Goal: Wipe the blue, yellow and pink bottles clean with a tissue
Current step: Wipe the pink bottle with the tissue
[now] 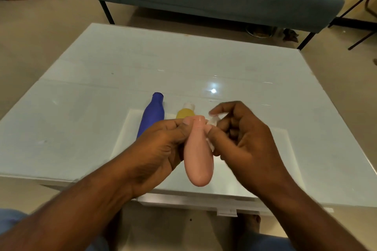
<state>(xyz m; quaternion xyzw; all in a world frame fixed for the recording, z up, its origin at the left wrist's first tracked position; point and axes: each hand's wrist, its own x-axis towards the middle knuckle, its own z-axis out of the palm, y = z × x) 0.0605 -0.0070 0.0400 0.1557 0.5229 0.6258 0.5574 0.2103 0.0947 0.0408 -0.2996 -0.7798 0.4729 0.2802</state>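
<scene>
Above glossy white table (81, 91): left grip (163, 146) clamps smooth pink bottle (199, 159); right grip (242, 140) pinches crumpled tissue (213, 121)

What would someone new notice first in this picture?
The pink bottle, lifted above the near edge of the white table, gripped by the left hand while the right hand presses a tissue at its neck. Behind them, the blue bottle and yellow bottle lie on the table.

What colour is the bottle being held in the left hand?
Pink: the bottle in the left hand, seen in the head view.
</scene>
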